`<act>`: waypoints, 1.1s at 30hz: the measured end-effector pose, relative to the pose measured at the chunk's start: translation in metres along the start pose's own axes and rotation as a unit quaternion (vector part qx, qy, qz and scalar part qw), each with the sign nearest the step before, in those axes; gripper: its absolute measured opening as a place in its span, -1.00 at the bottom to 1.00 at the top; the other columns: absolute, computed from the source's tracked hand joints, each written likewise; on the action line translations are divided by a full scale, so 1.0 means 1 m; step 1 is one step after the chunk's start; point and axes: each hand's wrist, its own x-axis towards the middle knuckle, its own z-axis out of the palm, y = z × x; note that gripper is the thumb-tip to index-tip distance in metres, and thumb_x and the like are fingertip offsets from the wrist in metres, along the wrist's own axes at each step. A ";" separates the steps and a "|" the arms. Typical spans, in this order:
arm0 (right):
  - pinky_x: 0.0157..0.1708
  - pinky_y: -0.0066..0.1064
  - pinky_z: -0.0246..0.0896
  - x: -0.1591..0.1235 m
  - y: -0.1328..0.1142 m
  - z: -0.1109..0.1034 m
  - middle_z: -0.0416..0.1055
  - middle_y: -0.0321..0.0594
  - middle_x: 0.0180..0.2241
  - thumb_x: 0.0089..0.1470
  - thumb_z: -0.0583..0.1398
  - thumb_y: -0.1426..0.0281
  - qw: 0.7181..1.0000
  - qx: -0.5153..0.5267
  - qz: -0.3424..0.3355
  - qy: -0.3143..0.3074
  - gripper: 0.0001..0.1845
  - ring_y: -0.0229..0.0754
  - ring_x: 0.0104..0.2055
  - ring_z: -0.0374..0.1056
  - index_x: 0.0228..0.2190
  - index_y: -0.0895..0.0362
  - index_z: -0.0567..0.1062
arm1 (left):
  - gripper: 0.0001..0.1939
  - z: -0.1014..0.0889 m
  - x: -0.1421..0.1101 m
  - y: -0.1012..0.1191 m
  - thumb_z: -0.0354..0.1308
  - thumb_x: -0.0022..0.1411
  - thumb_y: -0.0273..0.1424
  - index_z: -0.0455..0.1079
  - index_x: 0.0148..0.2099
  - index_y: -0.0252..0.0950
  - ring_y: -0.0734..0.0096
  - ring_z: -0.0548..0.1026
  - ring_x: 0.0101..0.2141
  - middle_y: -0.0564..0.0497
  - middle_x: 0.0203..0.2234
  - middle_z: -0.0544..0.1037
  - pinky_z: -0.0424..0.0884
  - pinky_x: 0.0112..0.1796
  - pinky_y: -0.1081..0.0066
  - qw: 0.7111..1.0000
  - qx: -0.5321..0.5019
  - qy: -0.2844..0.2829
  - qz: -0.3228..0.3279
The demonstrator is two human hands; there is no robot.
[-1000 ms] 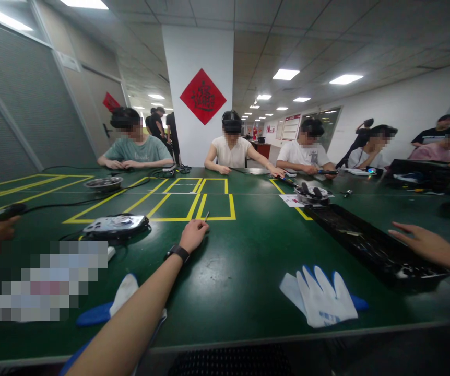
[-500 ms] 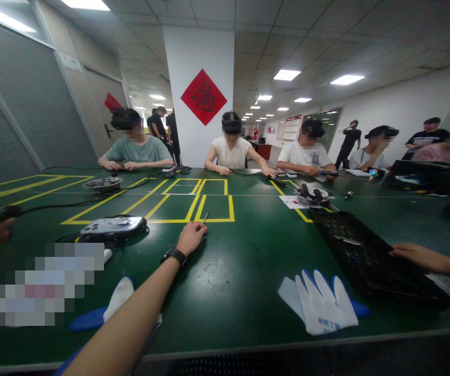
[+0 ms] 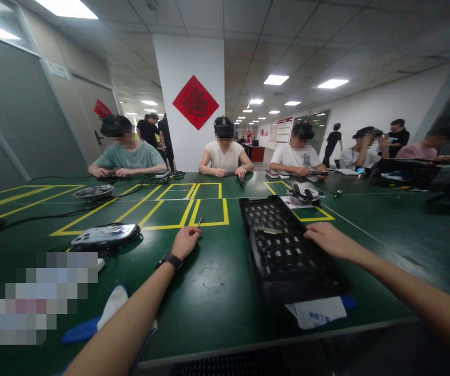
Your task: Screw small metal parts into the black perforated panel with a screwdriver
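My left hand (image 3: pixel 186 242), with a dark watch on the wrist, rests near the yellow tape lines. Its fingers are closed around a thin metal tool (image 3: pixel 199 222) whose tip sticks out forward; its exact kind is too small to make out. My right hand (image 3: pixel 329 240) grips the right edge of a black tray (image 3: pixel 301 282). Rows of small shiny parts (image 3: pixel 282 248) lie in the tray, with one longer pale piece (image 3: pixel 270 230) among them. Under the tray's near end, a white-and-blue glove (image 3: pixel 321 312) is mostly covered.
Another glove (image 3: pixel 113 309) lies by my left forearm. A handheld device (image 3: pixel 105 236) with cables sits at left, near a metal bowl (image 3: pixel 94 192). A second bowl (image 3: pixel 303 195) holds dark items beyond the tray. Several people sit across the green table (image 3: pixel 209 271).
My right hand has brought the black tray leftward, from the right side to over the glove. My left hand keeps its hold on the thin tool. The view has shifted slightly.
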 end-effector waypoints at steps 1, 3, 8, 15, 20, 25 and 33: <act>-0.49 -0.45 0.03 0.012 -0.020 0.016 0.39 -0.23 -0.58 0.02 -0.05 0.28 1.000 -0.021 -0.004 0.013 -0.63 -0.23 -0.50 0.25 -0.67 0.16 0.35 | -0.76 0.000 0.000 0.000 0.00 0.01 -0.39 0.48 -0.34 -0.30 0.31 0.41 -0.21 -0.04 -0.30 0.52 0.28 -0.16 0.40 1.000 -0.008 0.006 -0.010; -0.49 -0.48 0.01 0.036 -0.052 0.046 0.40 -0.23 -0.58 0.03 -0.06 0.31 0.998 -0.052 -0.019 0.013 -0.62 -0.27 -0.50 0.24 -0.70 0.16 0.32 | -0.77 -0.002 0.000 0.000 0.02 0.00 -0.38 0.49 -0.36 -0.30 0.31 0.43 -0.23 -0.04 -0.31 0.53 0.29 -0.17 0.41 0.999 -0.021 0.024 -0.035; -0.47 -0.51 0.01 0.081 -0.092 0.102 0.47 -0.17 -0.47 0.06 -0.07 0.31 0.997 -0.076 -0.003 0.006 -0.60 -0.25 -0.41 0.31 -0.62 0.18 0.41 | -0.72 -0.009 -0.002 -0.004 0.00 0.00 -0.38 0.49 -0.30 -0.31 0.30 0.46 -0.29 -0.06 -0.36 0.55 0.31 -0.21 0.40 0.993 -0.030 0.081 -0.086; -0.40 -0.42 0.11 0.088 -0.097 0.118 0.47 0.00 -0.39 0.09 -0.08 0.21 0.995 -0.080 0.050 -0.028 -0.55 -0.12 -0.35 0.37 -0.52 0.22 0.45 | -0.69 -0.011 -0.004 -0.004 -0.02 0.01 -0.36 0.46 -0.24 -0.31 0.33 0.45 -0.38 -0.03 -0.44 0.53 0.33 -0.30 0.39 0.980 -0.053 0.151 -0.119; -0.25 -0.23 0.13 0.099 -0.116 0.088 0.41 0.05 -0.28 0.09 -0.20 0.01 0.991 -0.030 0.090 0.091 -0.39 -0.01 -0.22 0.33 -0.27 0.21 0.38 | -0.79 -0.019 0.003 0.034 0.00 -0.01 -0.46 0.37 -0.29 -0.33 0.38 0.46 -0.27 -0.04 -0.29 0.49 0.35 -0.21 0.40 0.949 -0.161 0.266 -0.050; -0.47 -0.43 0.21 0.136 -0.163 0.093 0.40 -0.26 -0.49 -0.01 0.01 0.02 0.870 0.490 0.013 0.044 -0.55 -0.28 -0.50 0.29 -0.33 0.14 0.36 | -0.77 -0.016 -0.011 0.118 0.02 -0.01 -0.56 0.24 -0.23 -0.29 0.36 0.35 -0.04 -0.05 -0.13 0.41 0.27 -0.05 0.36 0.946 -0.210 0.137 0.206; -0.67 -0.52 0.16 0.142 -0.122 0.134 0.18 -0.43 -0.62 0.04 -0.10 0.09 0.765 0.601 0.080 0.217 -0.64 -0.39 -0.69 0.14 -0.30 0.11 0.19 | -0.83 -0.026 0.002 0.117 0.03 0.10 -0.40 0.29 -0.21 -0.28 0.30 0.27 0.03 -0.06 -0.04 0.35 0.15 0.04 0.26 0.954 -0.087 -0.010 0.288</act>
